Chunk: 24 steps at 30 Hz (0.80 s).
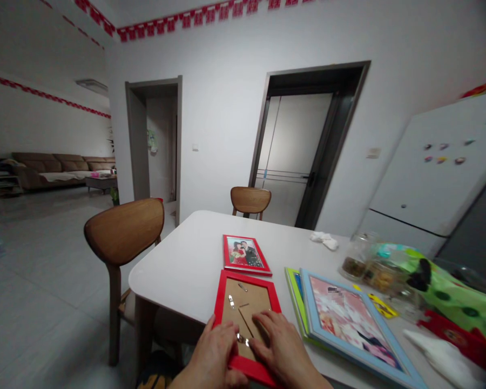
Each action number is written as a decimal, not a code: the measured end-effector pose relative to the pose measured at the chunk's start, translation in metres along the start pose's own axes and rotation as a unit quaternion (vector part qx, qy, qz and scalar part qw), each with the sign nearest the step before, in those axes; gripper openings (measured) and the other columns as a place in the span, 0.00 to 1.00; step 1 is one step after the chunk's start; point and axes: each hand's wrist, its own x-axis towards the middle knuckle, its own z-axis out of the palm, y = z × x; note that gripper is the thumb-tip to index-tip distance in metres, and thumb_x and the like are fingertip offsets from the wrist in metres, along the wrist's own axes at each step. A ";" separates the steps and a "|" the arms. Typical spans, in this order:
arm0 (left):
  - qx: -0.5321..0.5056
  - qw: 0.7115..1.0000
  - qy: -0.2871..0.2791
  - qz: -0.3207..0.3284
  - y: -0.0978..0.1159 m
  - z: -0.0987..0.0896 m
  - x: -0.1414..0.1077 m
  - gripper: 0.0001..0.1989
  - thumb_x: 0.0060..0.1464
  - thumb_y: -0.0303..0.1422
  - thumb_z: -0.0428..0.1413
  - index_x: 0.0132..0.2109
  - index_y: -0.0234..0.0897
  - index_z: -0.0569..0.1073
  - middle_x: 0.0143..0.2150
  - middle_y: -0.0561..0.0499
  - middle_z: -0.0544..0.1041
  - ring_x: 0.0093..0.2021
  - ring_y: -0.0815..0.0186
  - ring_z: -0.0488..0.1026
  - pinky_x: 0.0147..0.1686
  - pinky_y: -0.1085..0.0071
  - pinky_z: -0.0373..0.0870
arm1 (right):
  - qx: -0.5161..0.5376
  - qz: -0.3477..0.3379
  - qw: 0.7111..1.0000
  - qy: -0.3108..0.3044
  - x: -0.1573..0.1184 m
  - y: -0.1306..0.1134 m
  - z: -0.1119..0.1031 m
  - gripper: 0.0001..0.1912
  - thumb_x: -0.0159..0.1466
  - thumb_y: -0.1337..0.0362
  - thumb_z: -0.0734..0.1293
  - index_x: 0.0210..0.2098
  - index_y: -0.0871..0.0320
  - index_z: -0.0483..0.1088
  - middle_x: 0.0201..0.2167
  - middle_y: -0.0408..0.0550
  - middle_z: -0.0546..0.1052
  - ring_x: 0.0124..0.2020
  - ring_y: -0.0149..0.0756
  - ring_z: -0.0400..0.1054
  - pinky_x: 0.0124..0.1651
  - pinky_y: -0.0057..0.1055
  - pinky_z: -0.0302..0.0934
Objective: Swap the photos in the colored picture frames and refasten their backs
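Observation:
A red picture frame (249,367) lies face down at the near edge of the table, its brown backing board (227,310) facing up. Metal clips (231,301) sit on the board, and a thin slit runs across its middle. My left hand (216,351) grips the frame's left side, fingers curled onto the board near a lower metal clip (243,340). Over the right side, my right hand (281,346) holds the frame, with bent fingers pressing on the board and the thumb beside that same clip. Its palm hides part of the red border.
Beyond lies another red frame (227,253) with a couple's photo. At right, a blue frame (314,313) overlaps a green one (291,286). Jars (353,265), a green bag (449,292) and white tissue (324,239) crowd the right side. Wooden chairs (125,229) stand around the white table (178,270).

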 end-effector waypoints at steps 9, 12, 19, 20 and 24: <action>-0.026 0.999 0.027 -0.006 0.002 0.004 0.001 0.32 0.32 0.40 0.62 0.47 0.33 0.65 0.59 0.35 0.52 0.58 0.50 0.50 0.54 0.54 0.48 | 0.055 0.019 0.998 0.012 0.008 0.003 -0.004 0.23 0.47 0.69 0.59 0.43 0.61 0.66 0.41 0.52 0.71 0.44 0.37 0.62 0.48 0.30 0.52; -0.088 0.992 0.072 -0.060 0.006 -0.003 0.002 0.30 0.37 0.34 0.59 0.50 0.35 0.62 0.60 0.39 0.51 0.58 0.55 0.50 0.54 0.61 0.51 | 0.064 0.018 0.998 0.018 0.010 0.003 -0.009 0.22 0.46 0.69 0.59 0.42 0.61 0.67 0.40 0.51 0.71 0.43 0.38 0.63 0.48 0.32 0.53; -0.205 0.967 0.109 -0.103 0.008 -0.014 0.010 0.24 0.42 0.29 0.53 0.49 0.34 0.62 0.49 0.45 0.67 0.50 0.60 0.63 0.50 0.66 0.57 | 0.084 -0.002 0.996 0.043 0.011 -0.016 -0.023 0.17 0.48 0.69 0.59 0.38 0.57 0.68 0.38 0.48 0.72 0.42 0.37 0.63 0.47 0.32 0.54; -0.241 0.958 0.124 -0.100 0.006 -0.015 0.011 0.21 0.42 0.29 0.52 0.47 0.35 0.63 0.46 0.46 0.69 0.47 0.61 0.65 0.48 0.67 0.59 | 0.095 -0.013 0.994 0.045 0.011 -0.019 -0.023 0.17 0.49 0.68 0.59 0.38 0.57 0.68 0.38 0.49 0.71 0.42 0.37 0.63 0.47 0.32 0.55; -0.429 0.881 0.163 -0.114 -0.009 -0.023 0.016 0.15 0.44 0.32 0.49 0.41 0.35 0.63 0.39 0.49 0.72 0.37 0.64 0.70 0.38 0.70 0.66 | 0.131 -0.032 0.989 0.066 0.010 -0.022 -0.024 0.16 0.52 0.62 0.60 0.40 0.58 0.67 0.43 0.52 0.70 0.45 0.38 0.62 0.49 0.33 0.54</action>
